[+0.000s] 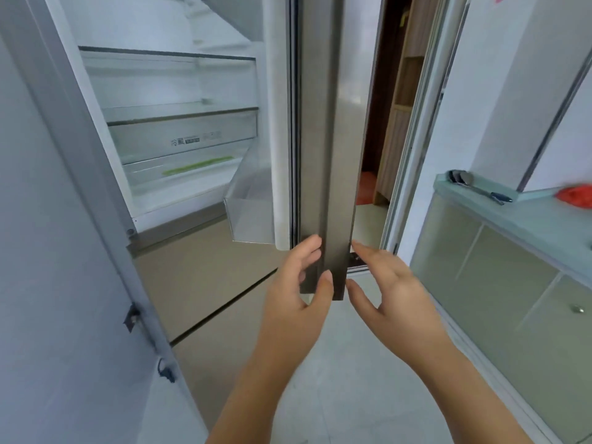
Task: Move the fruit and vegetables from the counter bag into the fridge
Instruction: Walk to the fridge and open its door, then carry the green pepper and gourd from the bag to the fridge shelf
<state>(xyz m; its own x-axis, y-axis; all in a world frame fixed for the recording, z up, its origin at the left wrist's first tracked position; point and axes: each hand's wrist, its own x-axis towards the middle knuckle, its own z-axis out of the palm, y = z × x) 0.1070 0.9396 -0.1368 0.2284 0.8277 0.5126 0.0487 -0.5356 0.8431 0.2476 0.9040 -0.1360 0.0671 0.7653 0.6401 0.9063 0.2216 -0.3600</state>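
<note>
The fridge (179, 91) stands open, its shelves up and to the left of the fingers. The fridge door (323, 123) is seen edge-on, its long axis upright, rising straight from the fingertips. Its lower corner is gripped by the left hand (298, 293), fingers curled round the left edge and thumb pressed on the face. The right hand (390, 283) is held loose beside the right edge, fingers straight and spread; contact cannot be confirmed.

The counter (512, 216) lies to the right of the right hand. On it, at the frame's far edge, up and well apart from the right fingers, the red bag (575, 195) is seen. Its contents cannot be made out, and no produce is held. The right hand is judged the nearer to it.

In the clear drawer (182, 174), up and left of the left fingers, a green strip (198, 163) lies lengthwise, left to right.
</note>
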